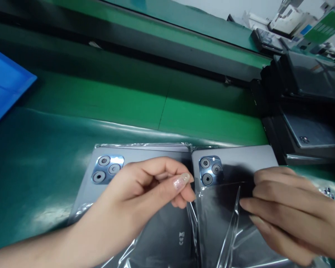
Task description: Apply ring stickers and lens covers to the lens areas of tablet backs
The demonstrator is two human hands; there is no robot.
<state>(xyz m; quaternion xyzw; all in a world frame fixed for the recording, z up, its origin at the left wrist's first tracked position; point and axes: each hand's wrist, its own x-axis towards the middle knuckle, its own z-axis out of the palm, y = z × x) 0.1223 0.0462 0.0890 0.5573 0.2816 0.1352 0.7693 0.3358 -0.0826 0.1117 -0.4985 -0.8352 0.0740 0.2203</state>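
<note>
Two grey tablets lie side by side with their backs up, each with a shiny camera block. My left hand [156, 186] is over the left tablet [162, 223], thumb and fingertips closed in a pinch near its right edge; anything between them is too small or hidden to make out. Over the right tablet [248, 156], my right hand [293, 212] has its fingers pressed together at the edge of a clear plastic sleeve [220, 208]. This sleeve covers the tablet's lower part and is creased upward; the camera block sticks out above it. Clear film also covers part of the left tablet.
Stacked dark tablets or boxes [309, 82] stand at the right, with another tablet [312, 126] among them. A blue tray or folder [5, 82] juts in from the left. Beyond the green mat [53, 137] runs a green belt-like strip [123, 100]. White boxes [287, 20] sit far right.
</note>
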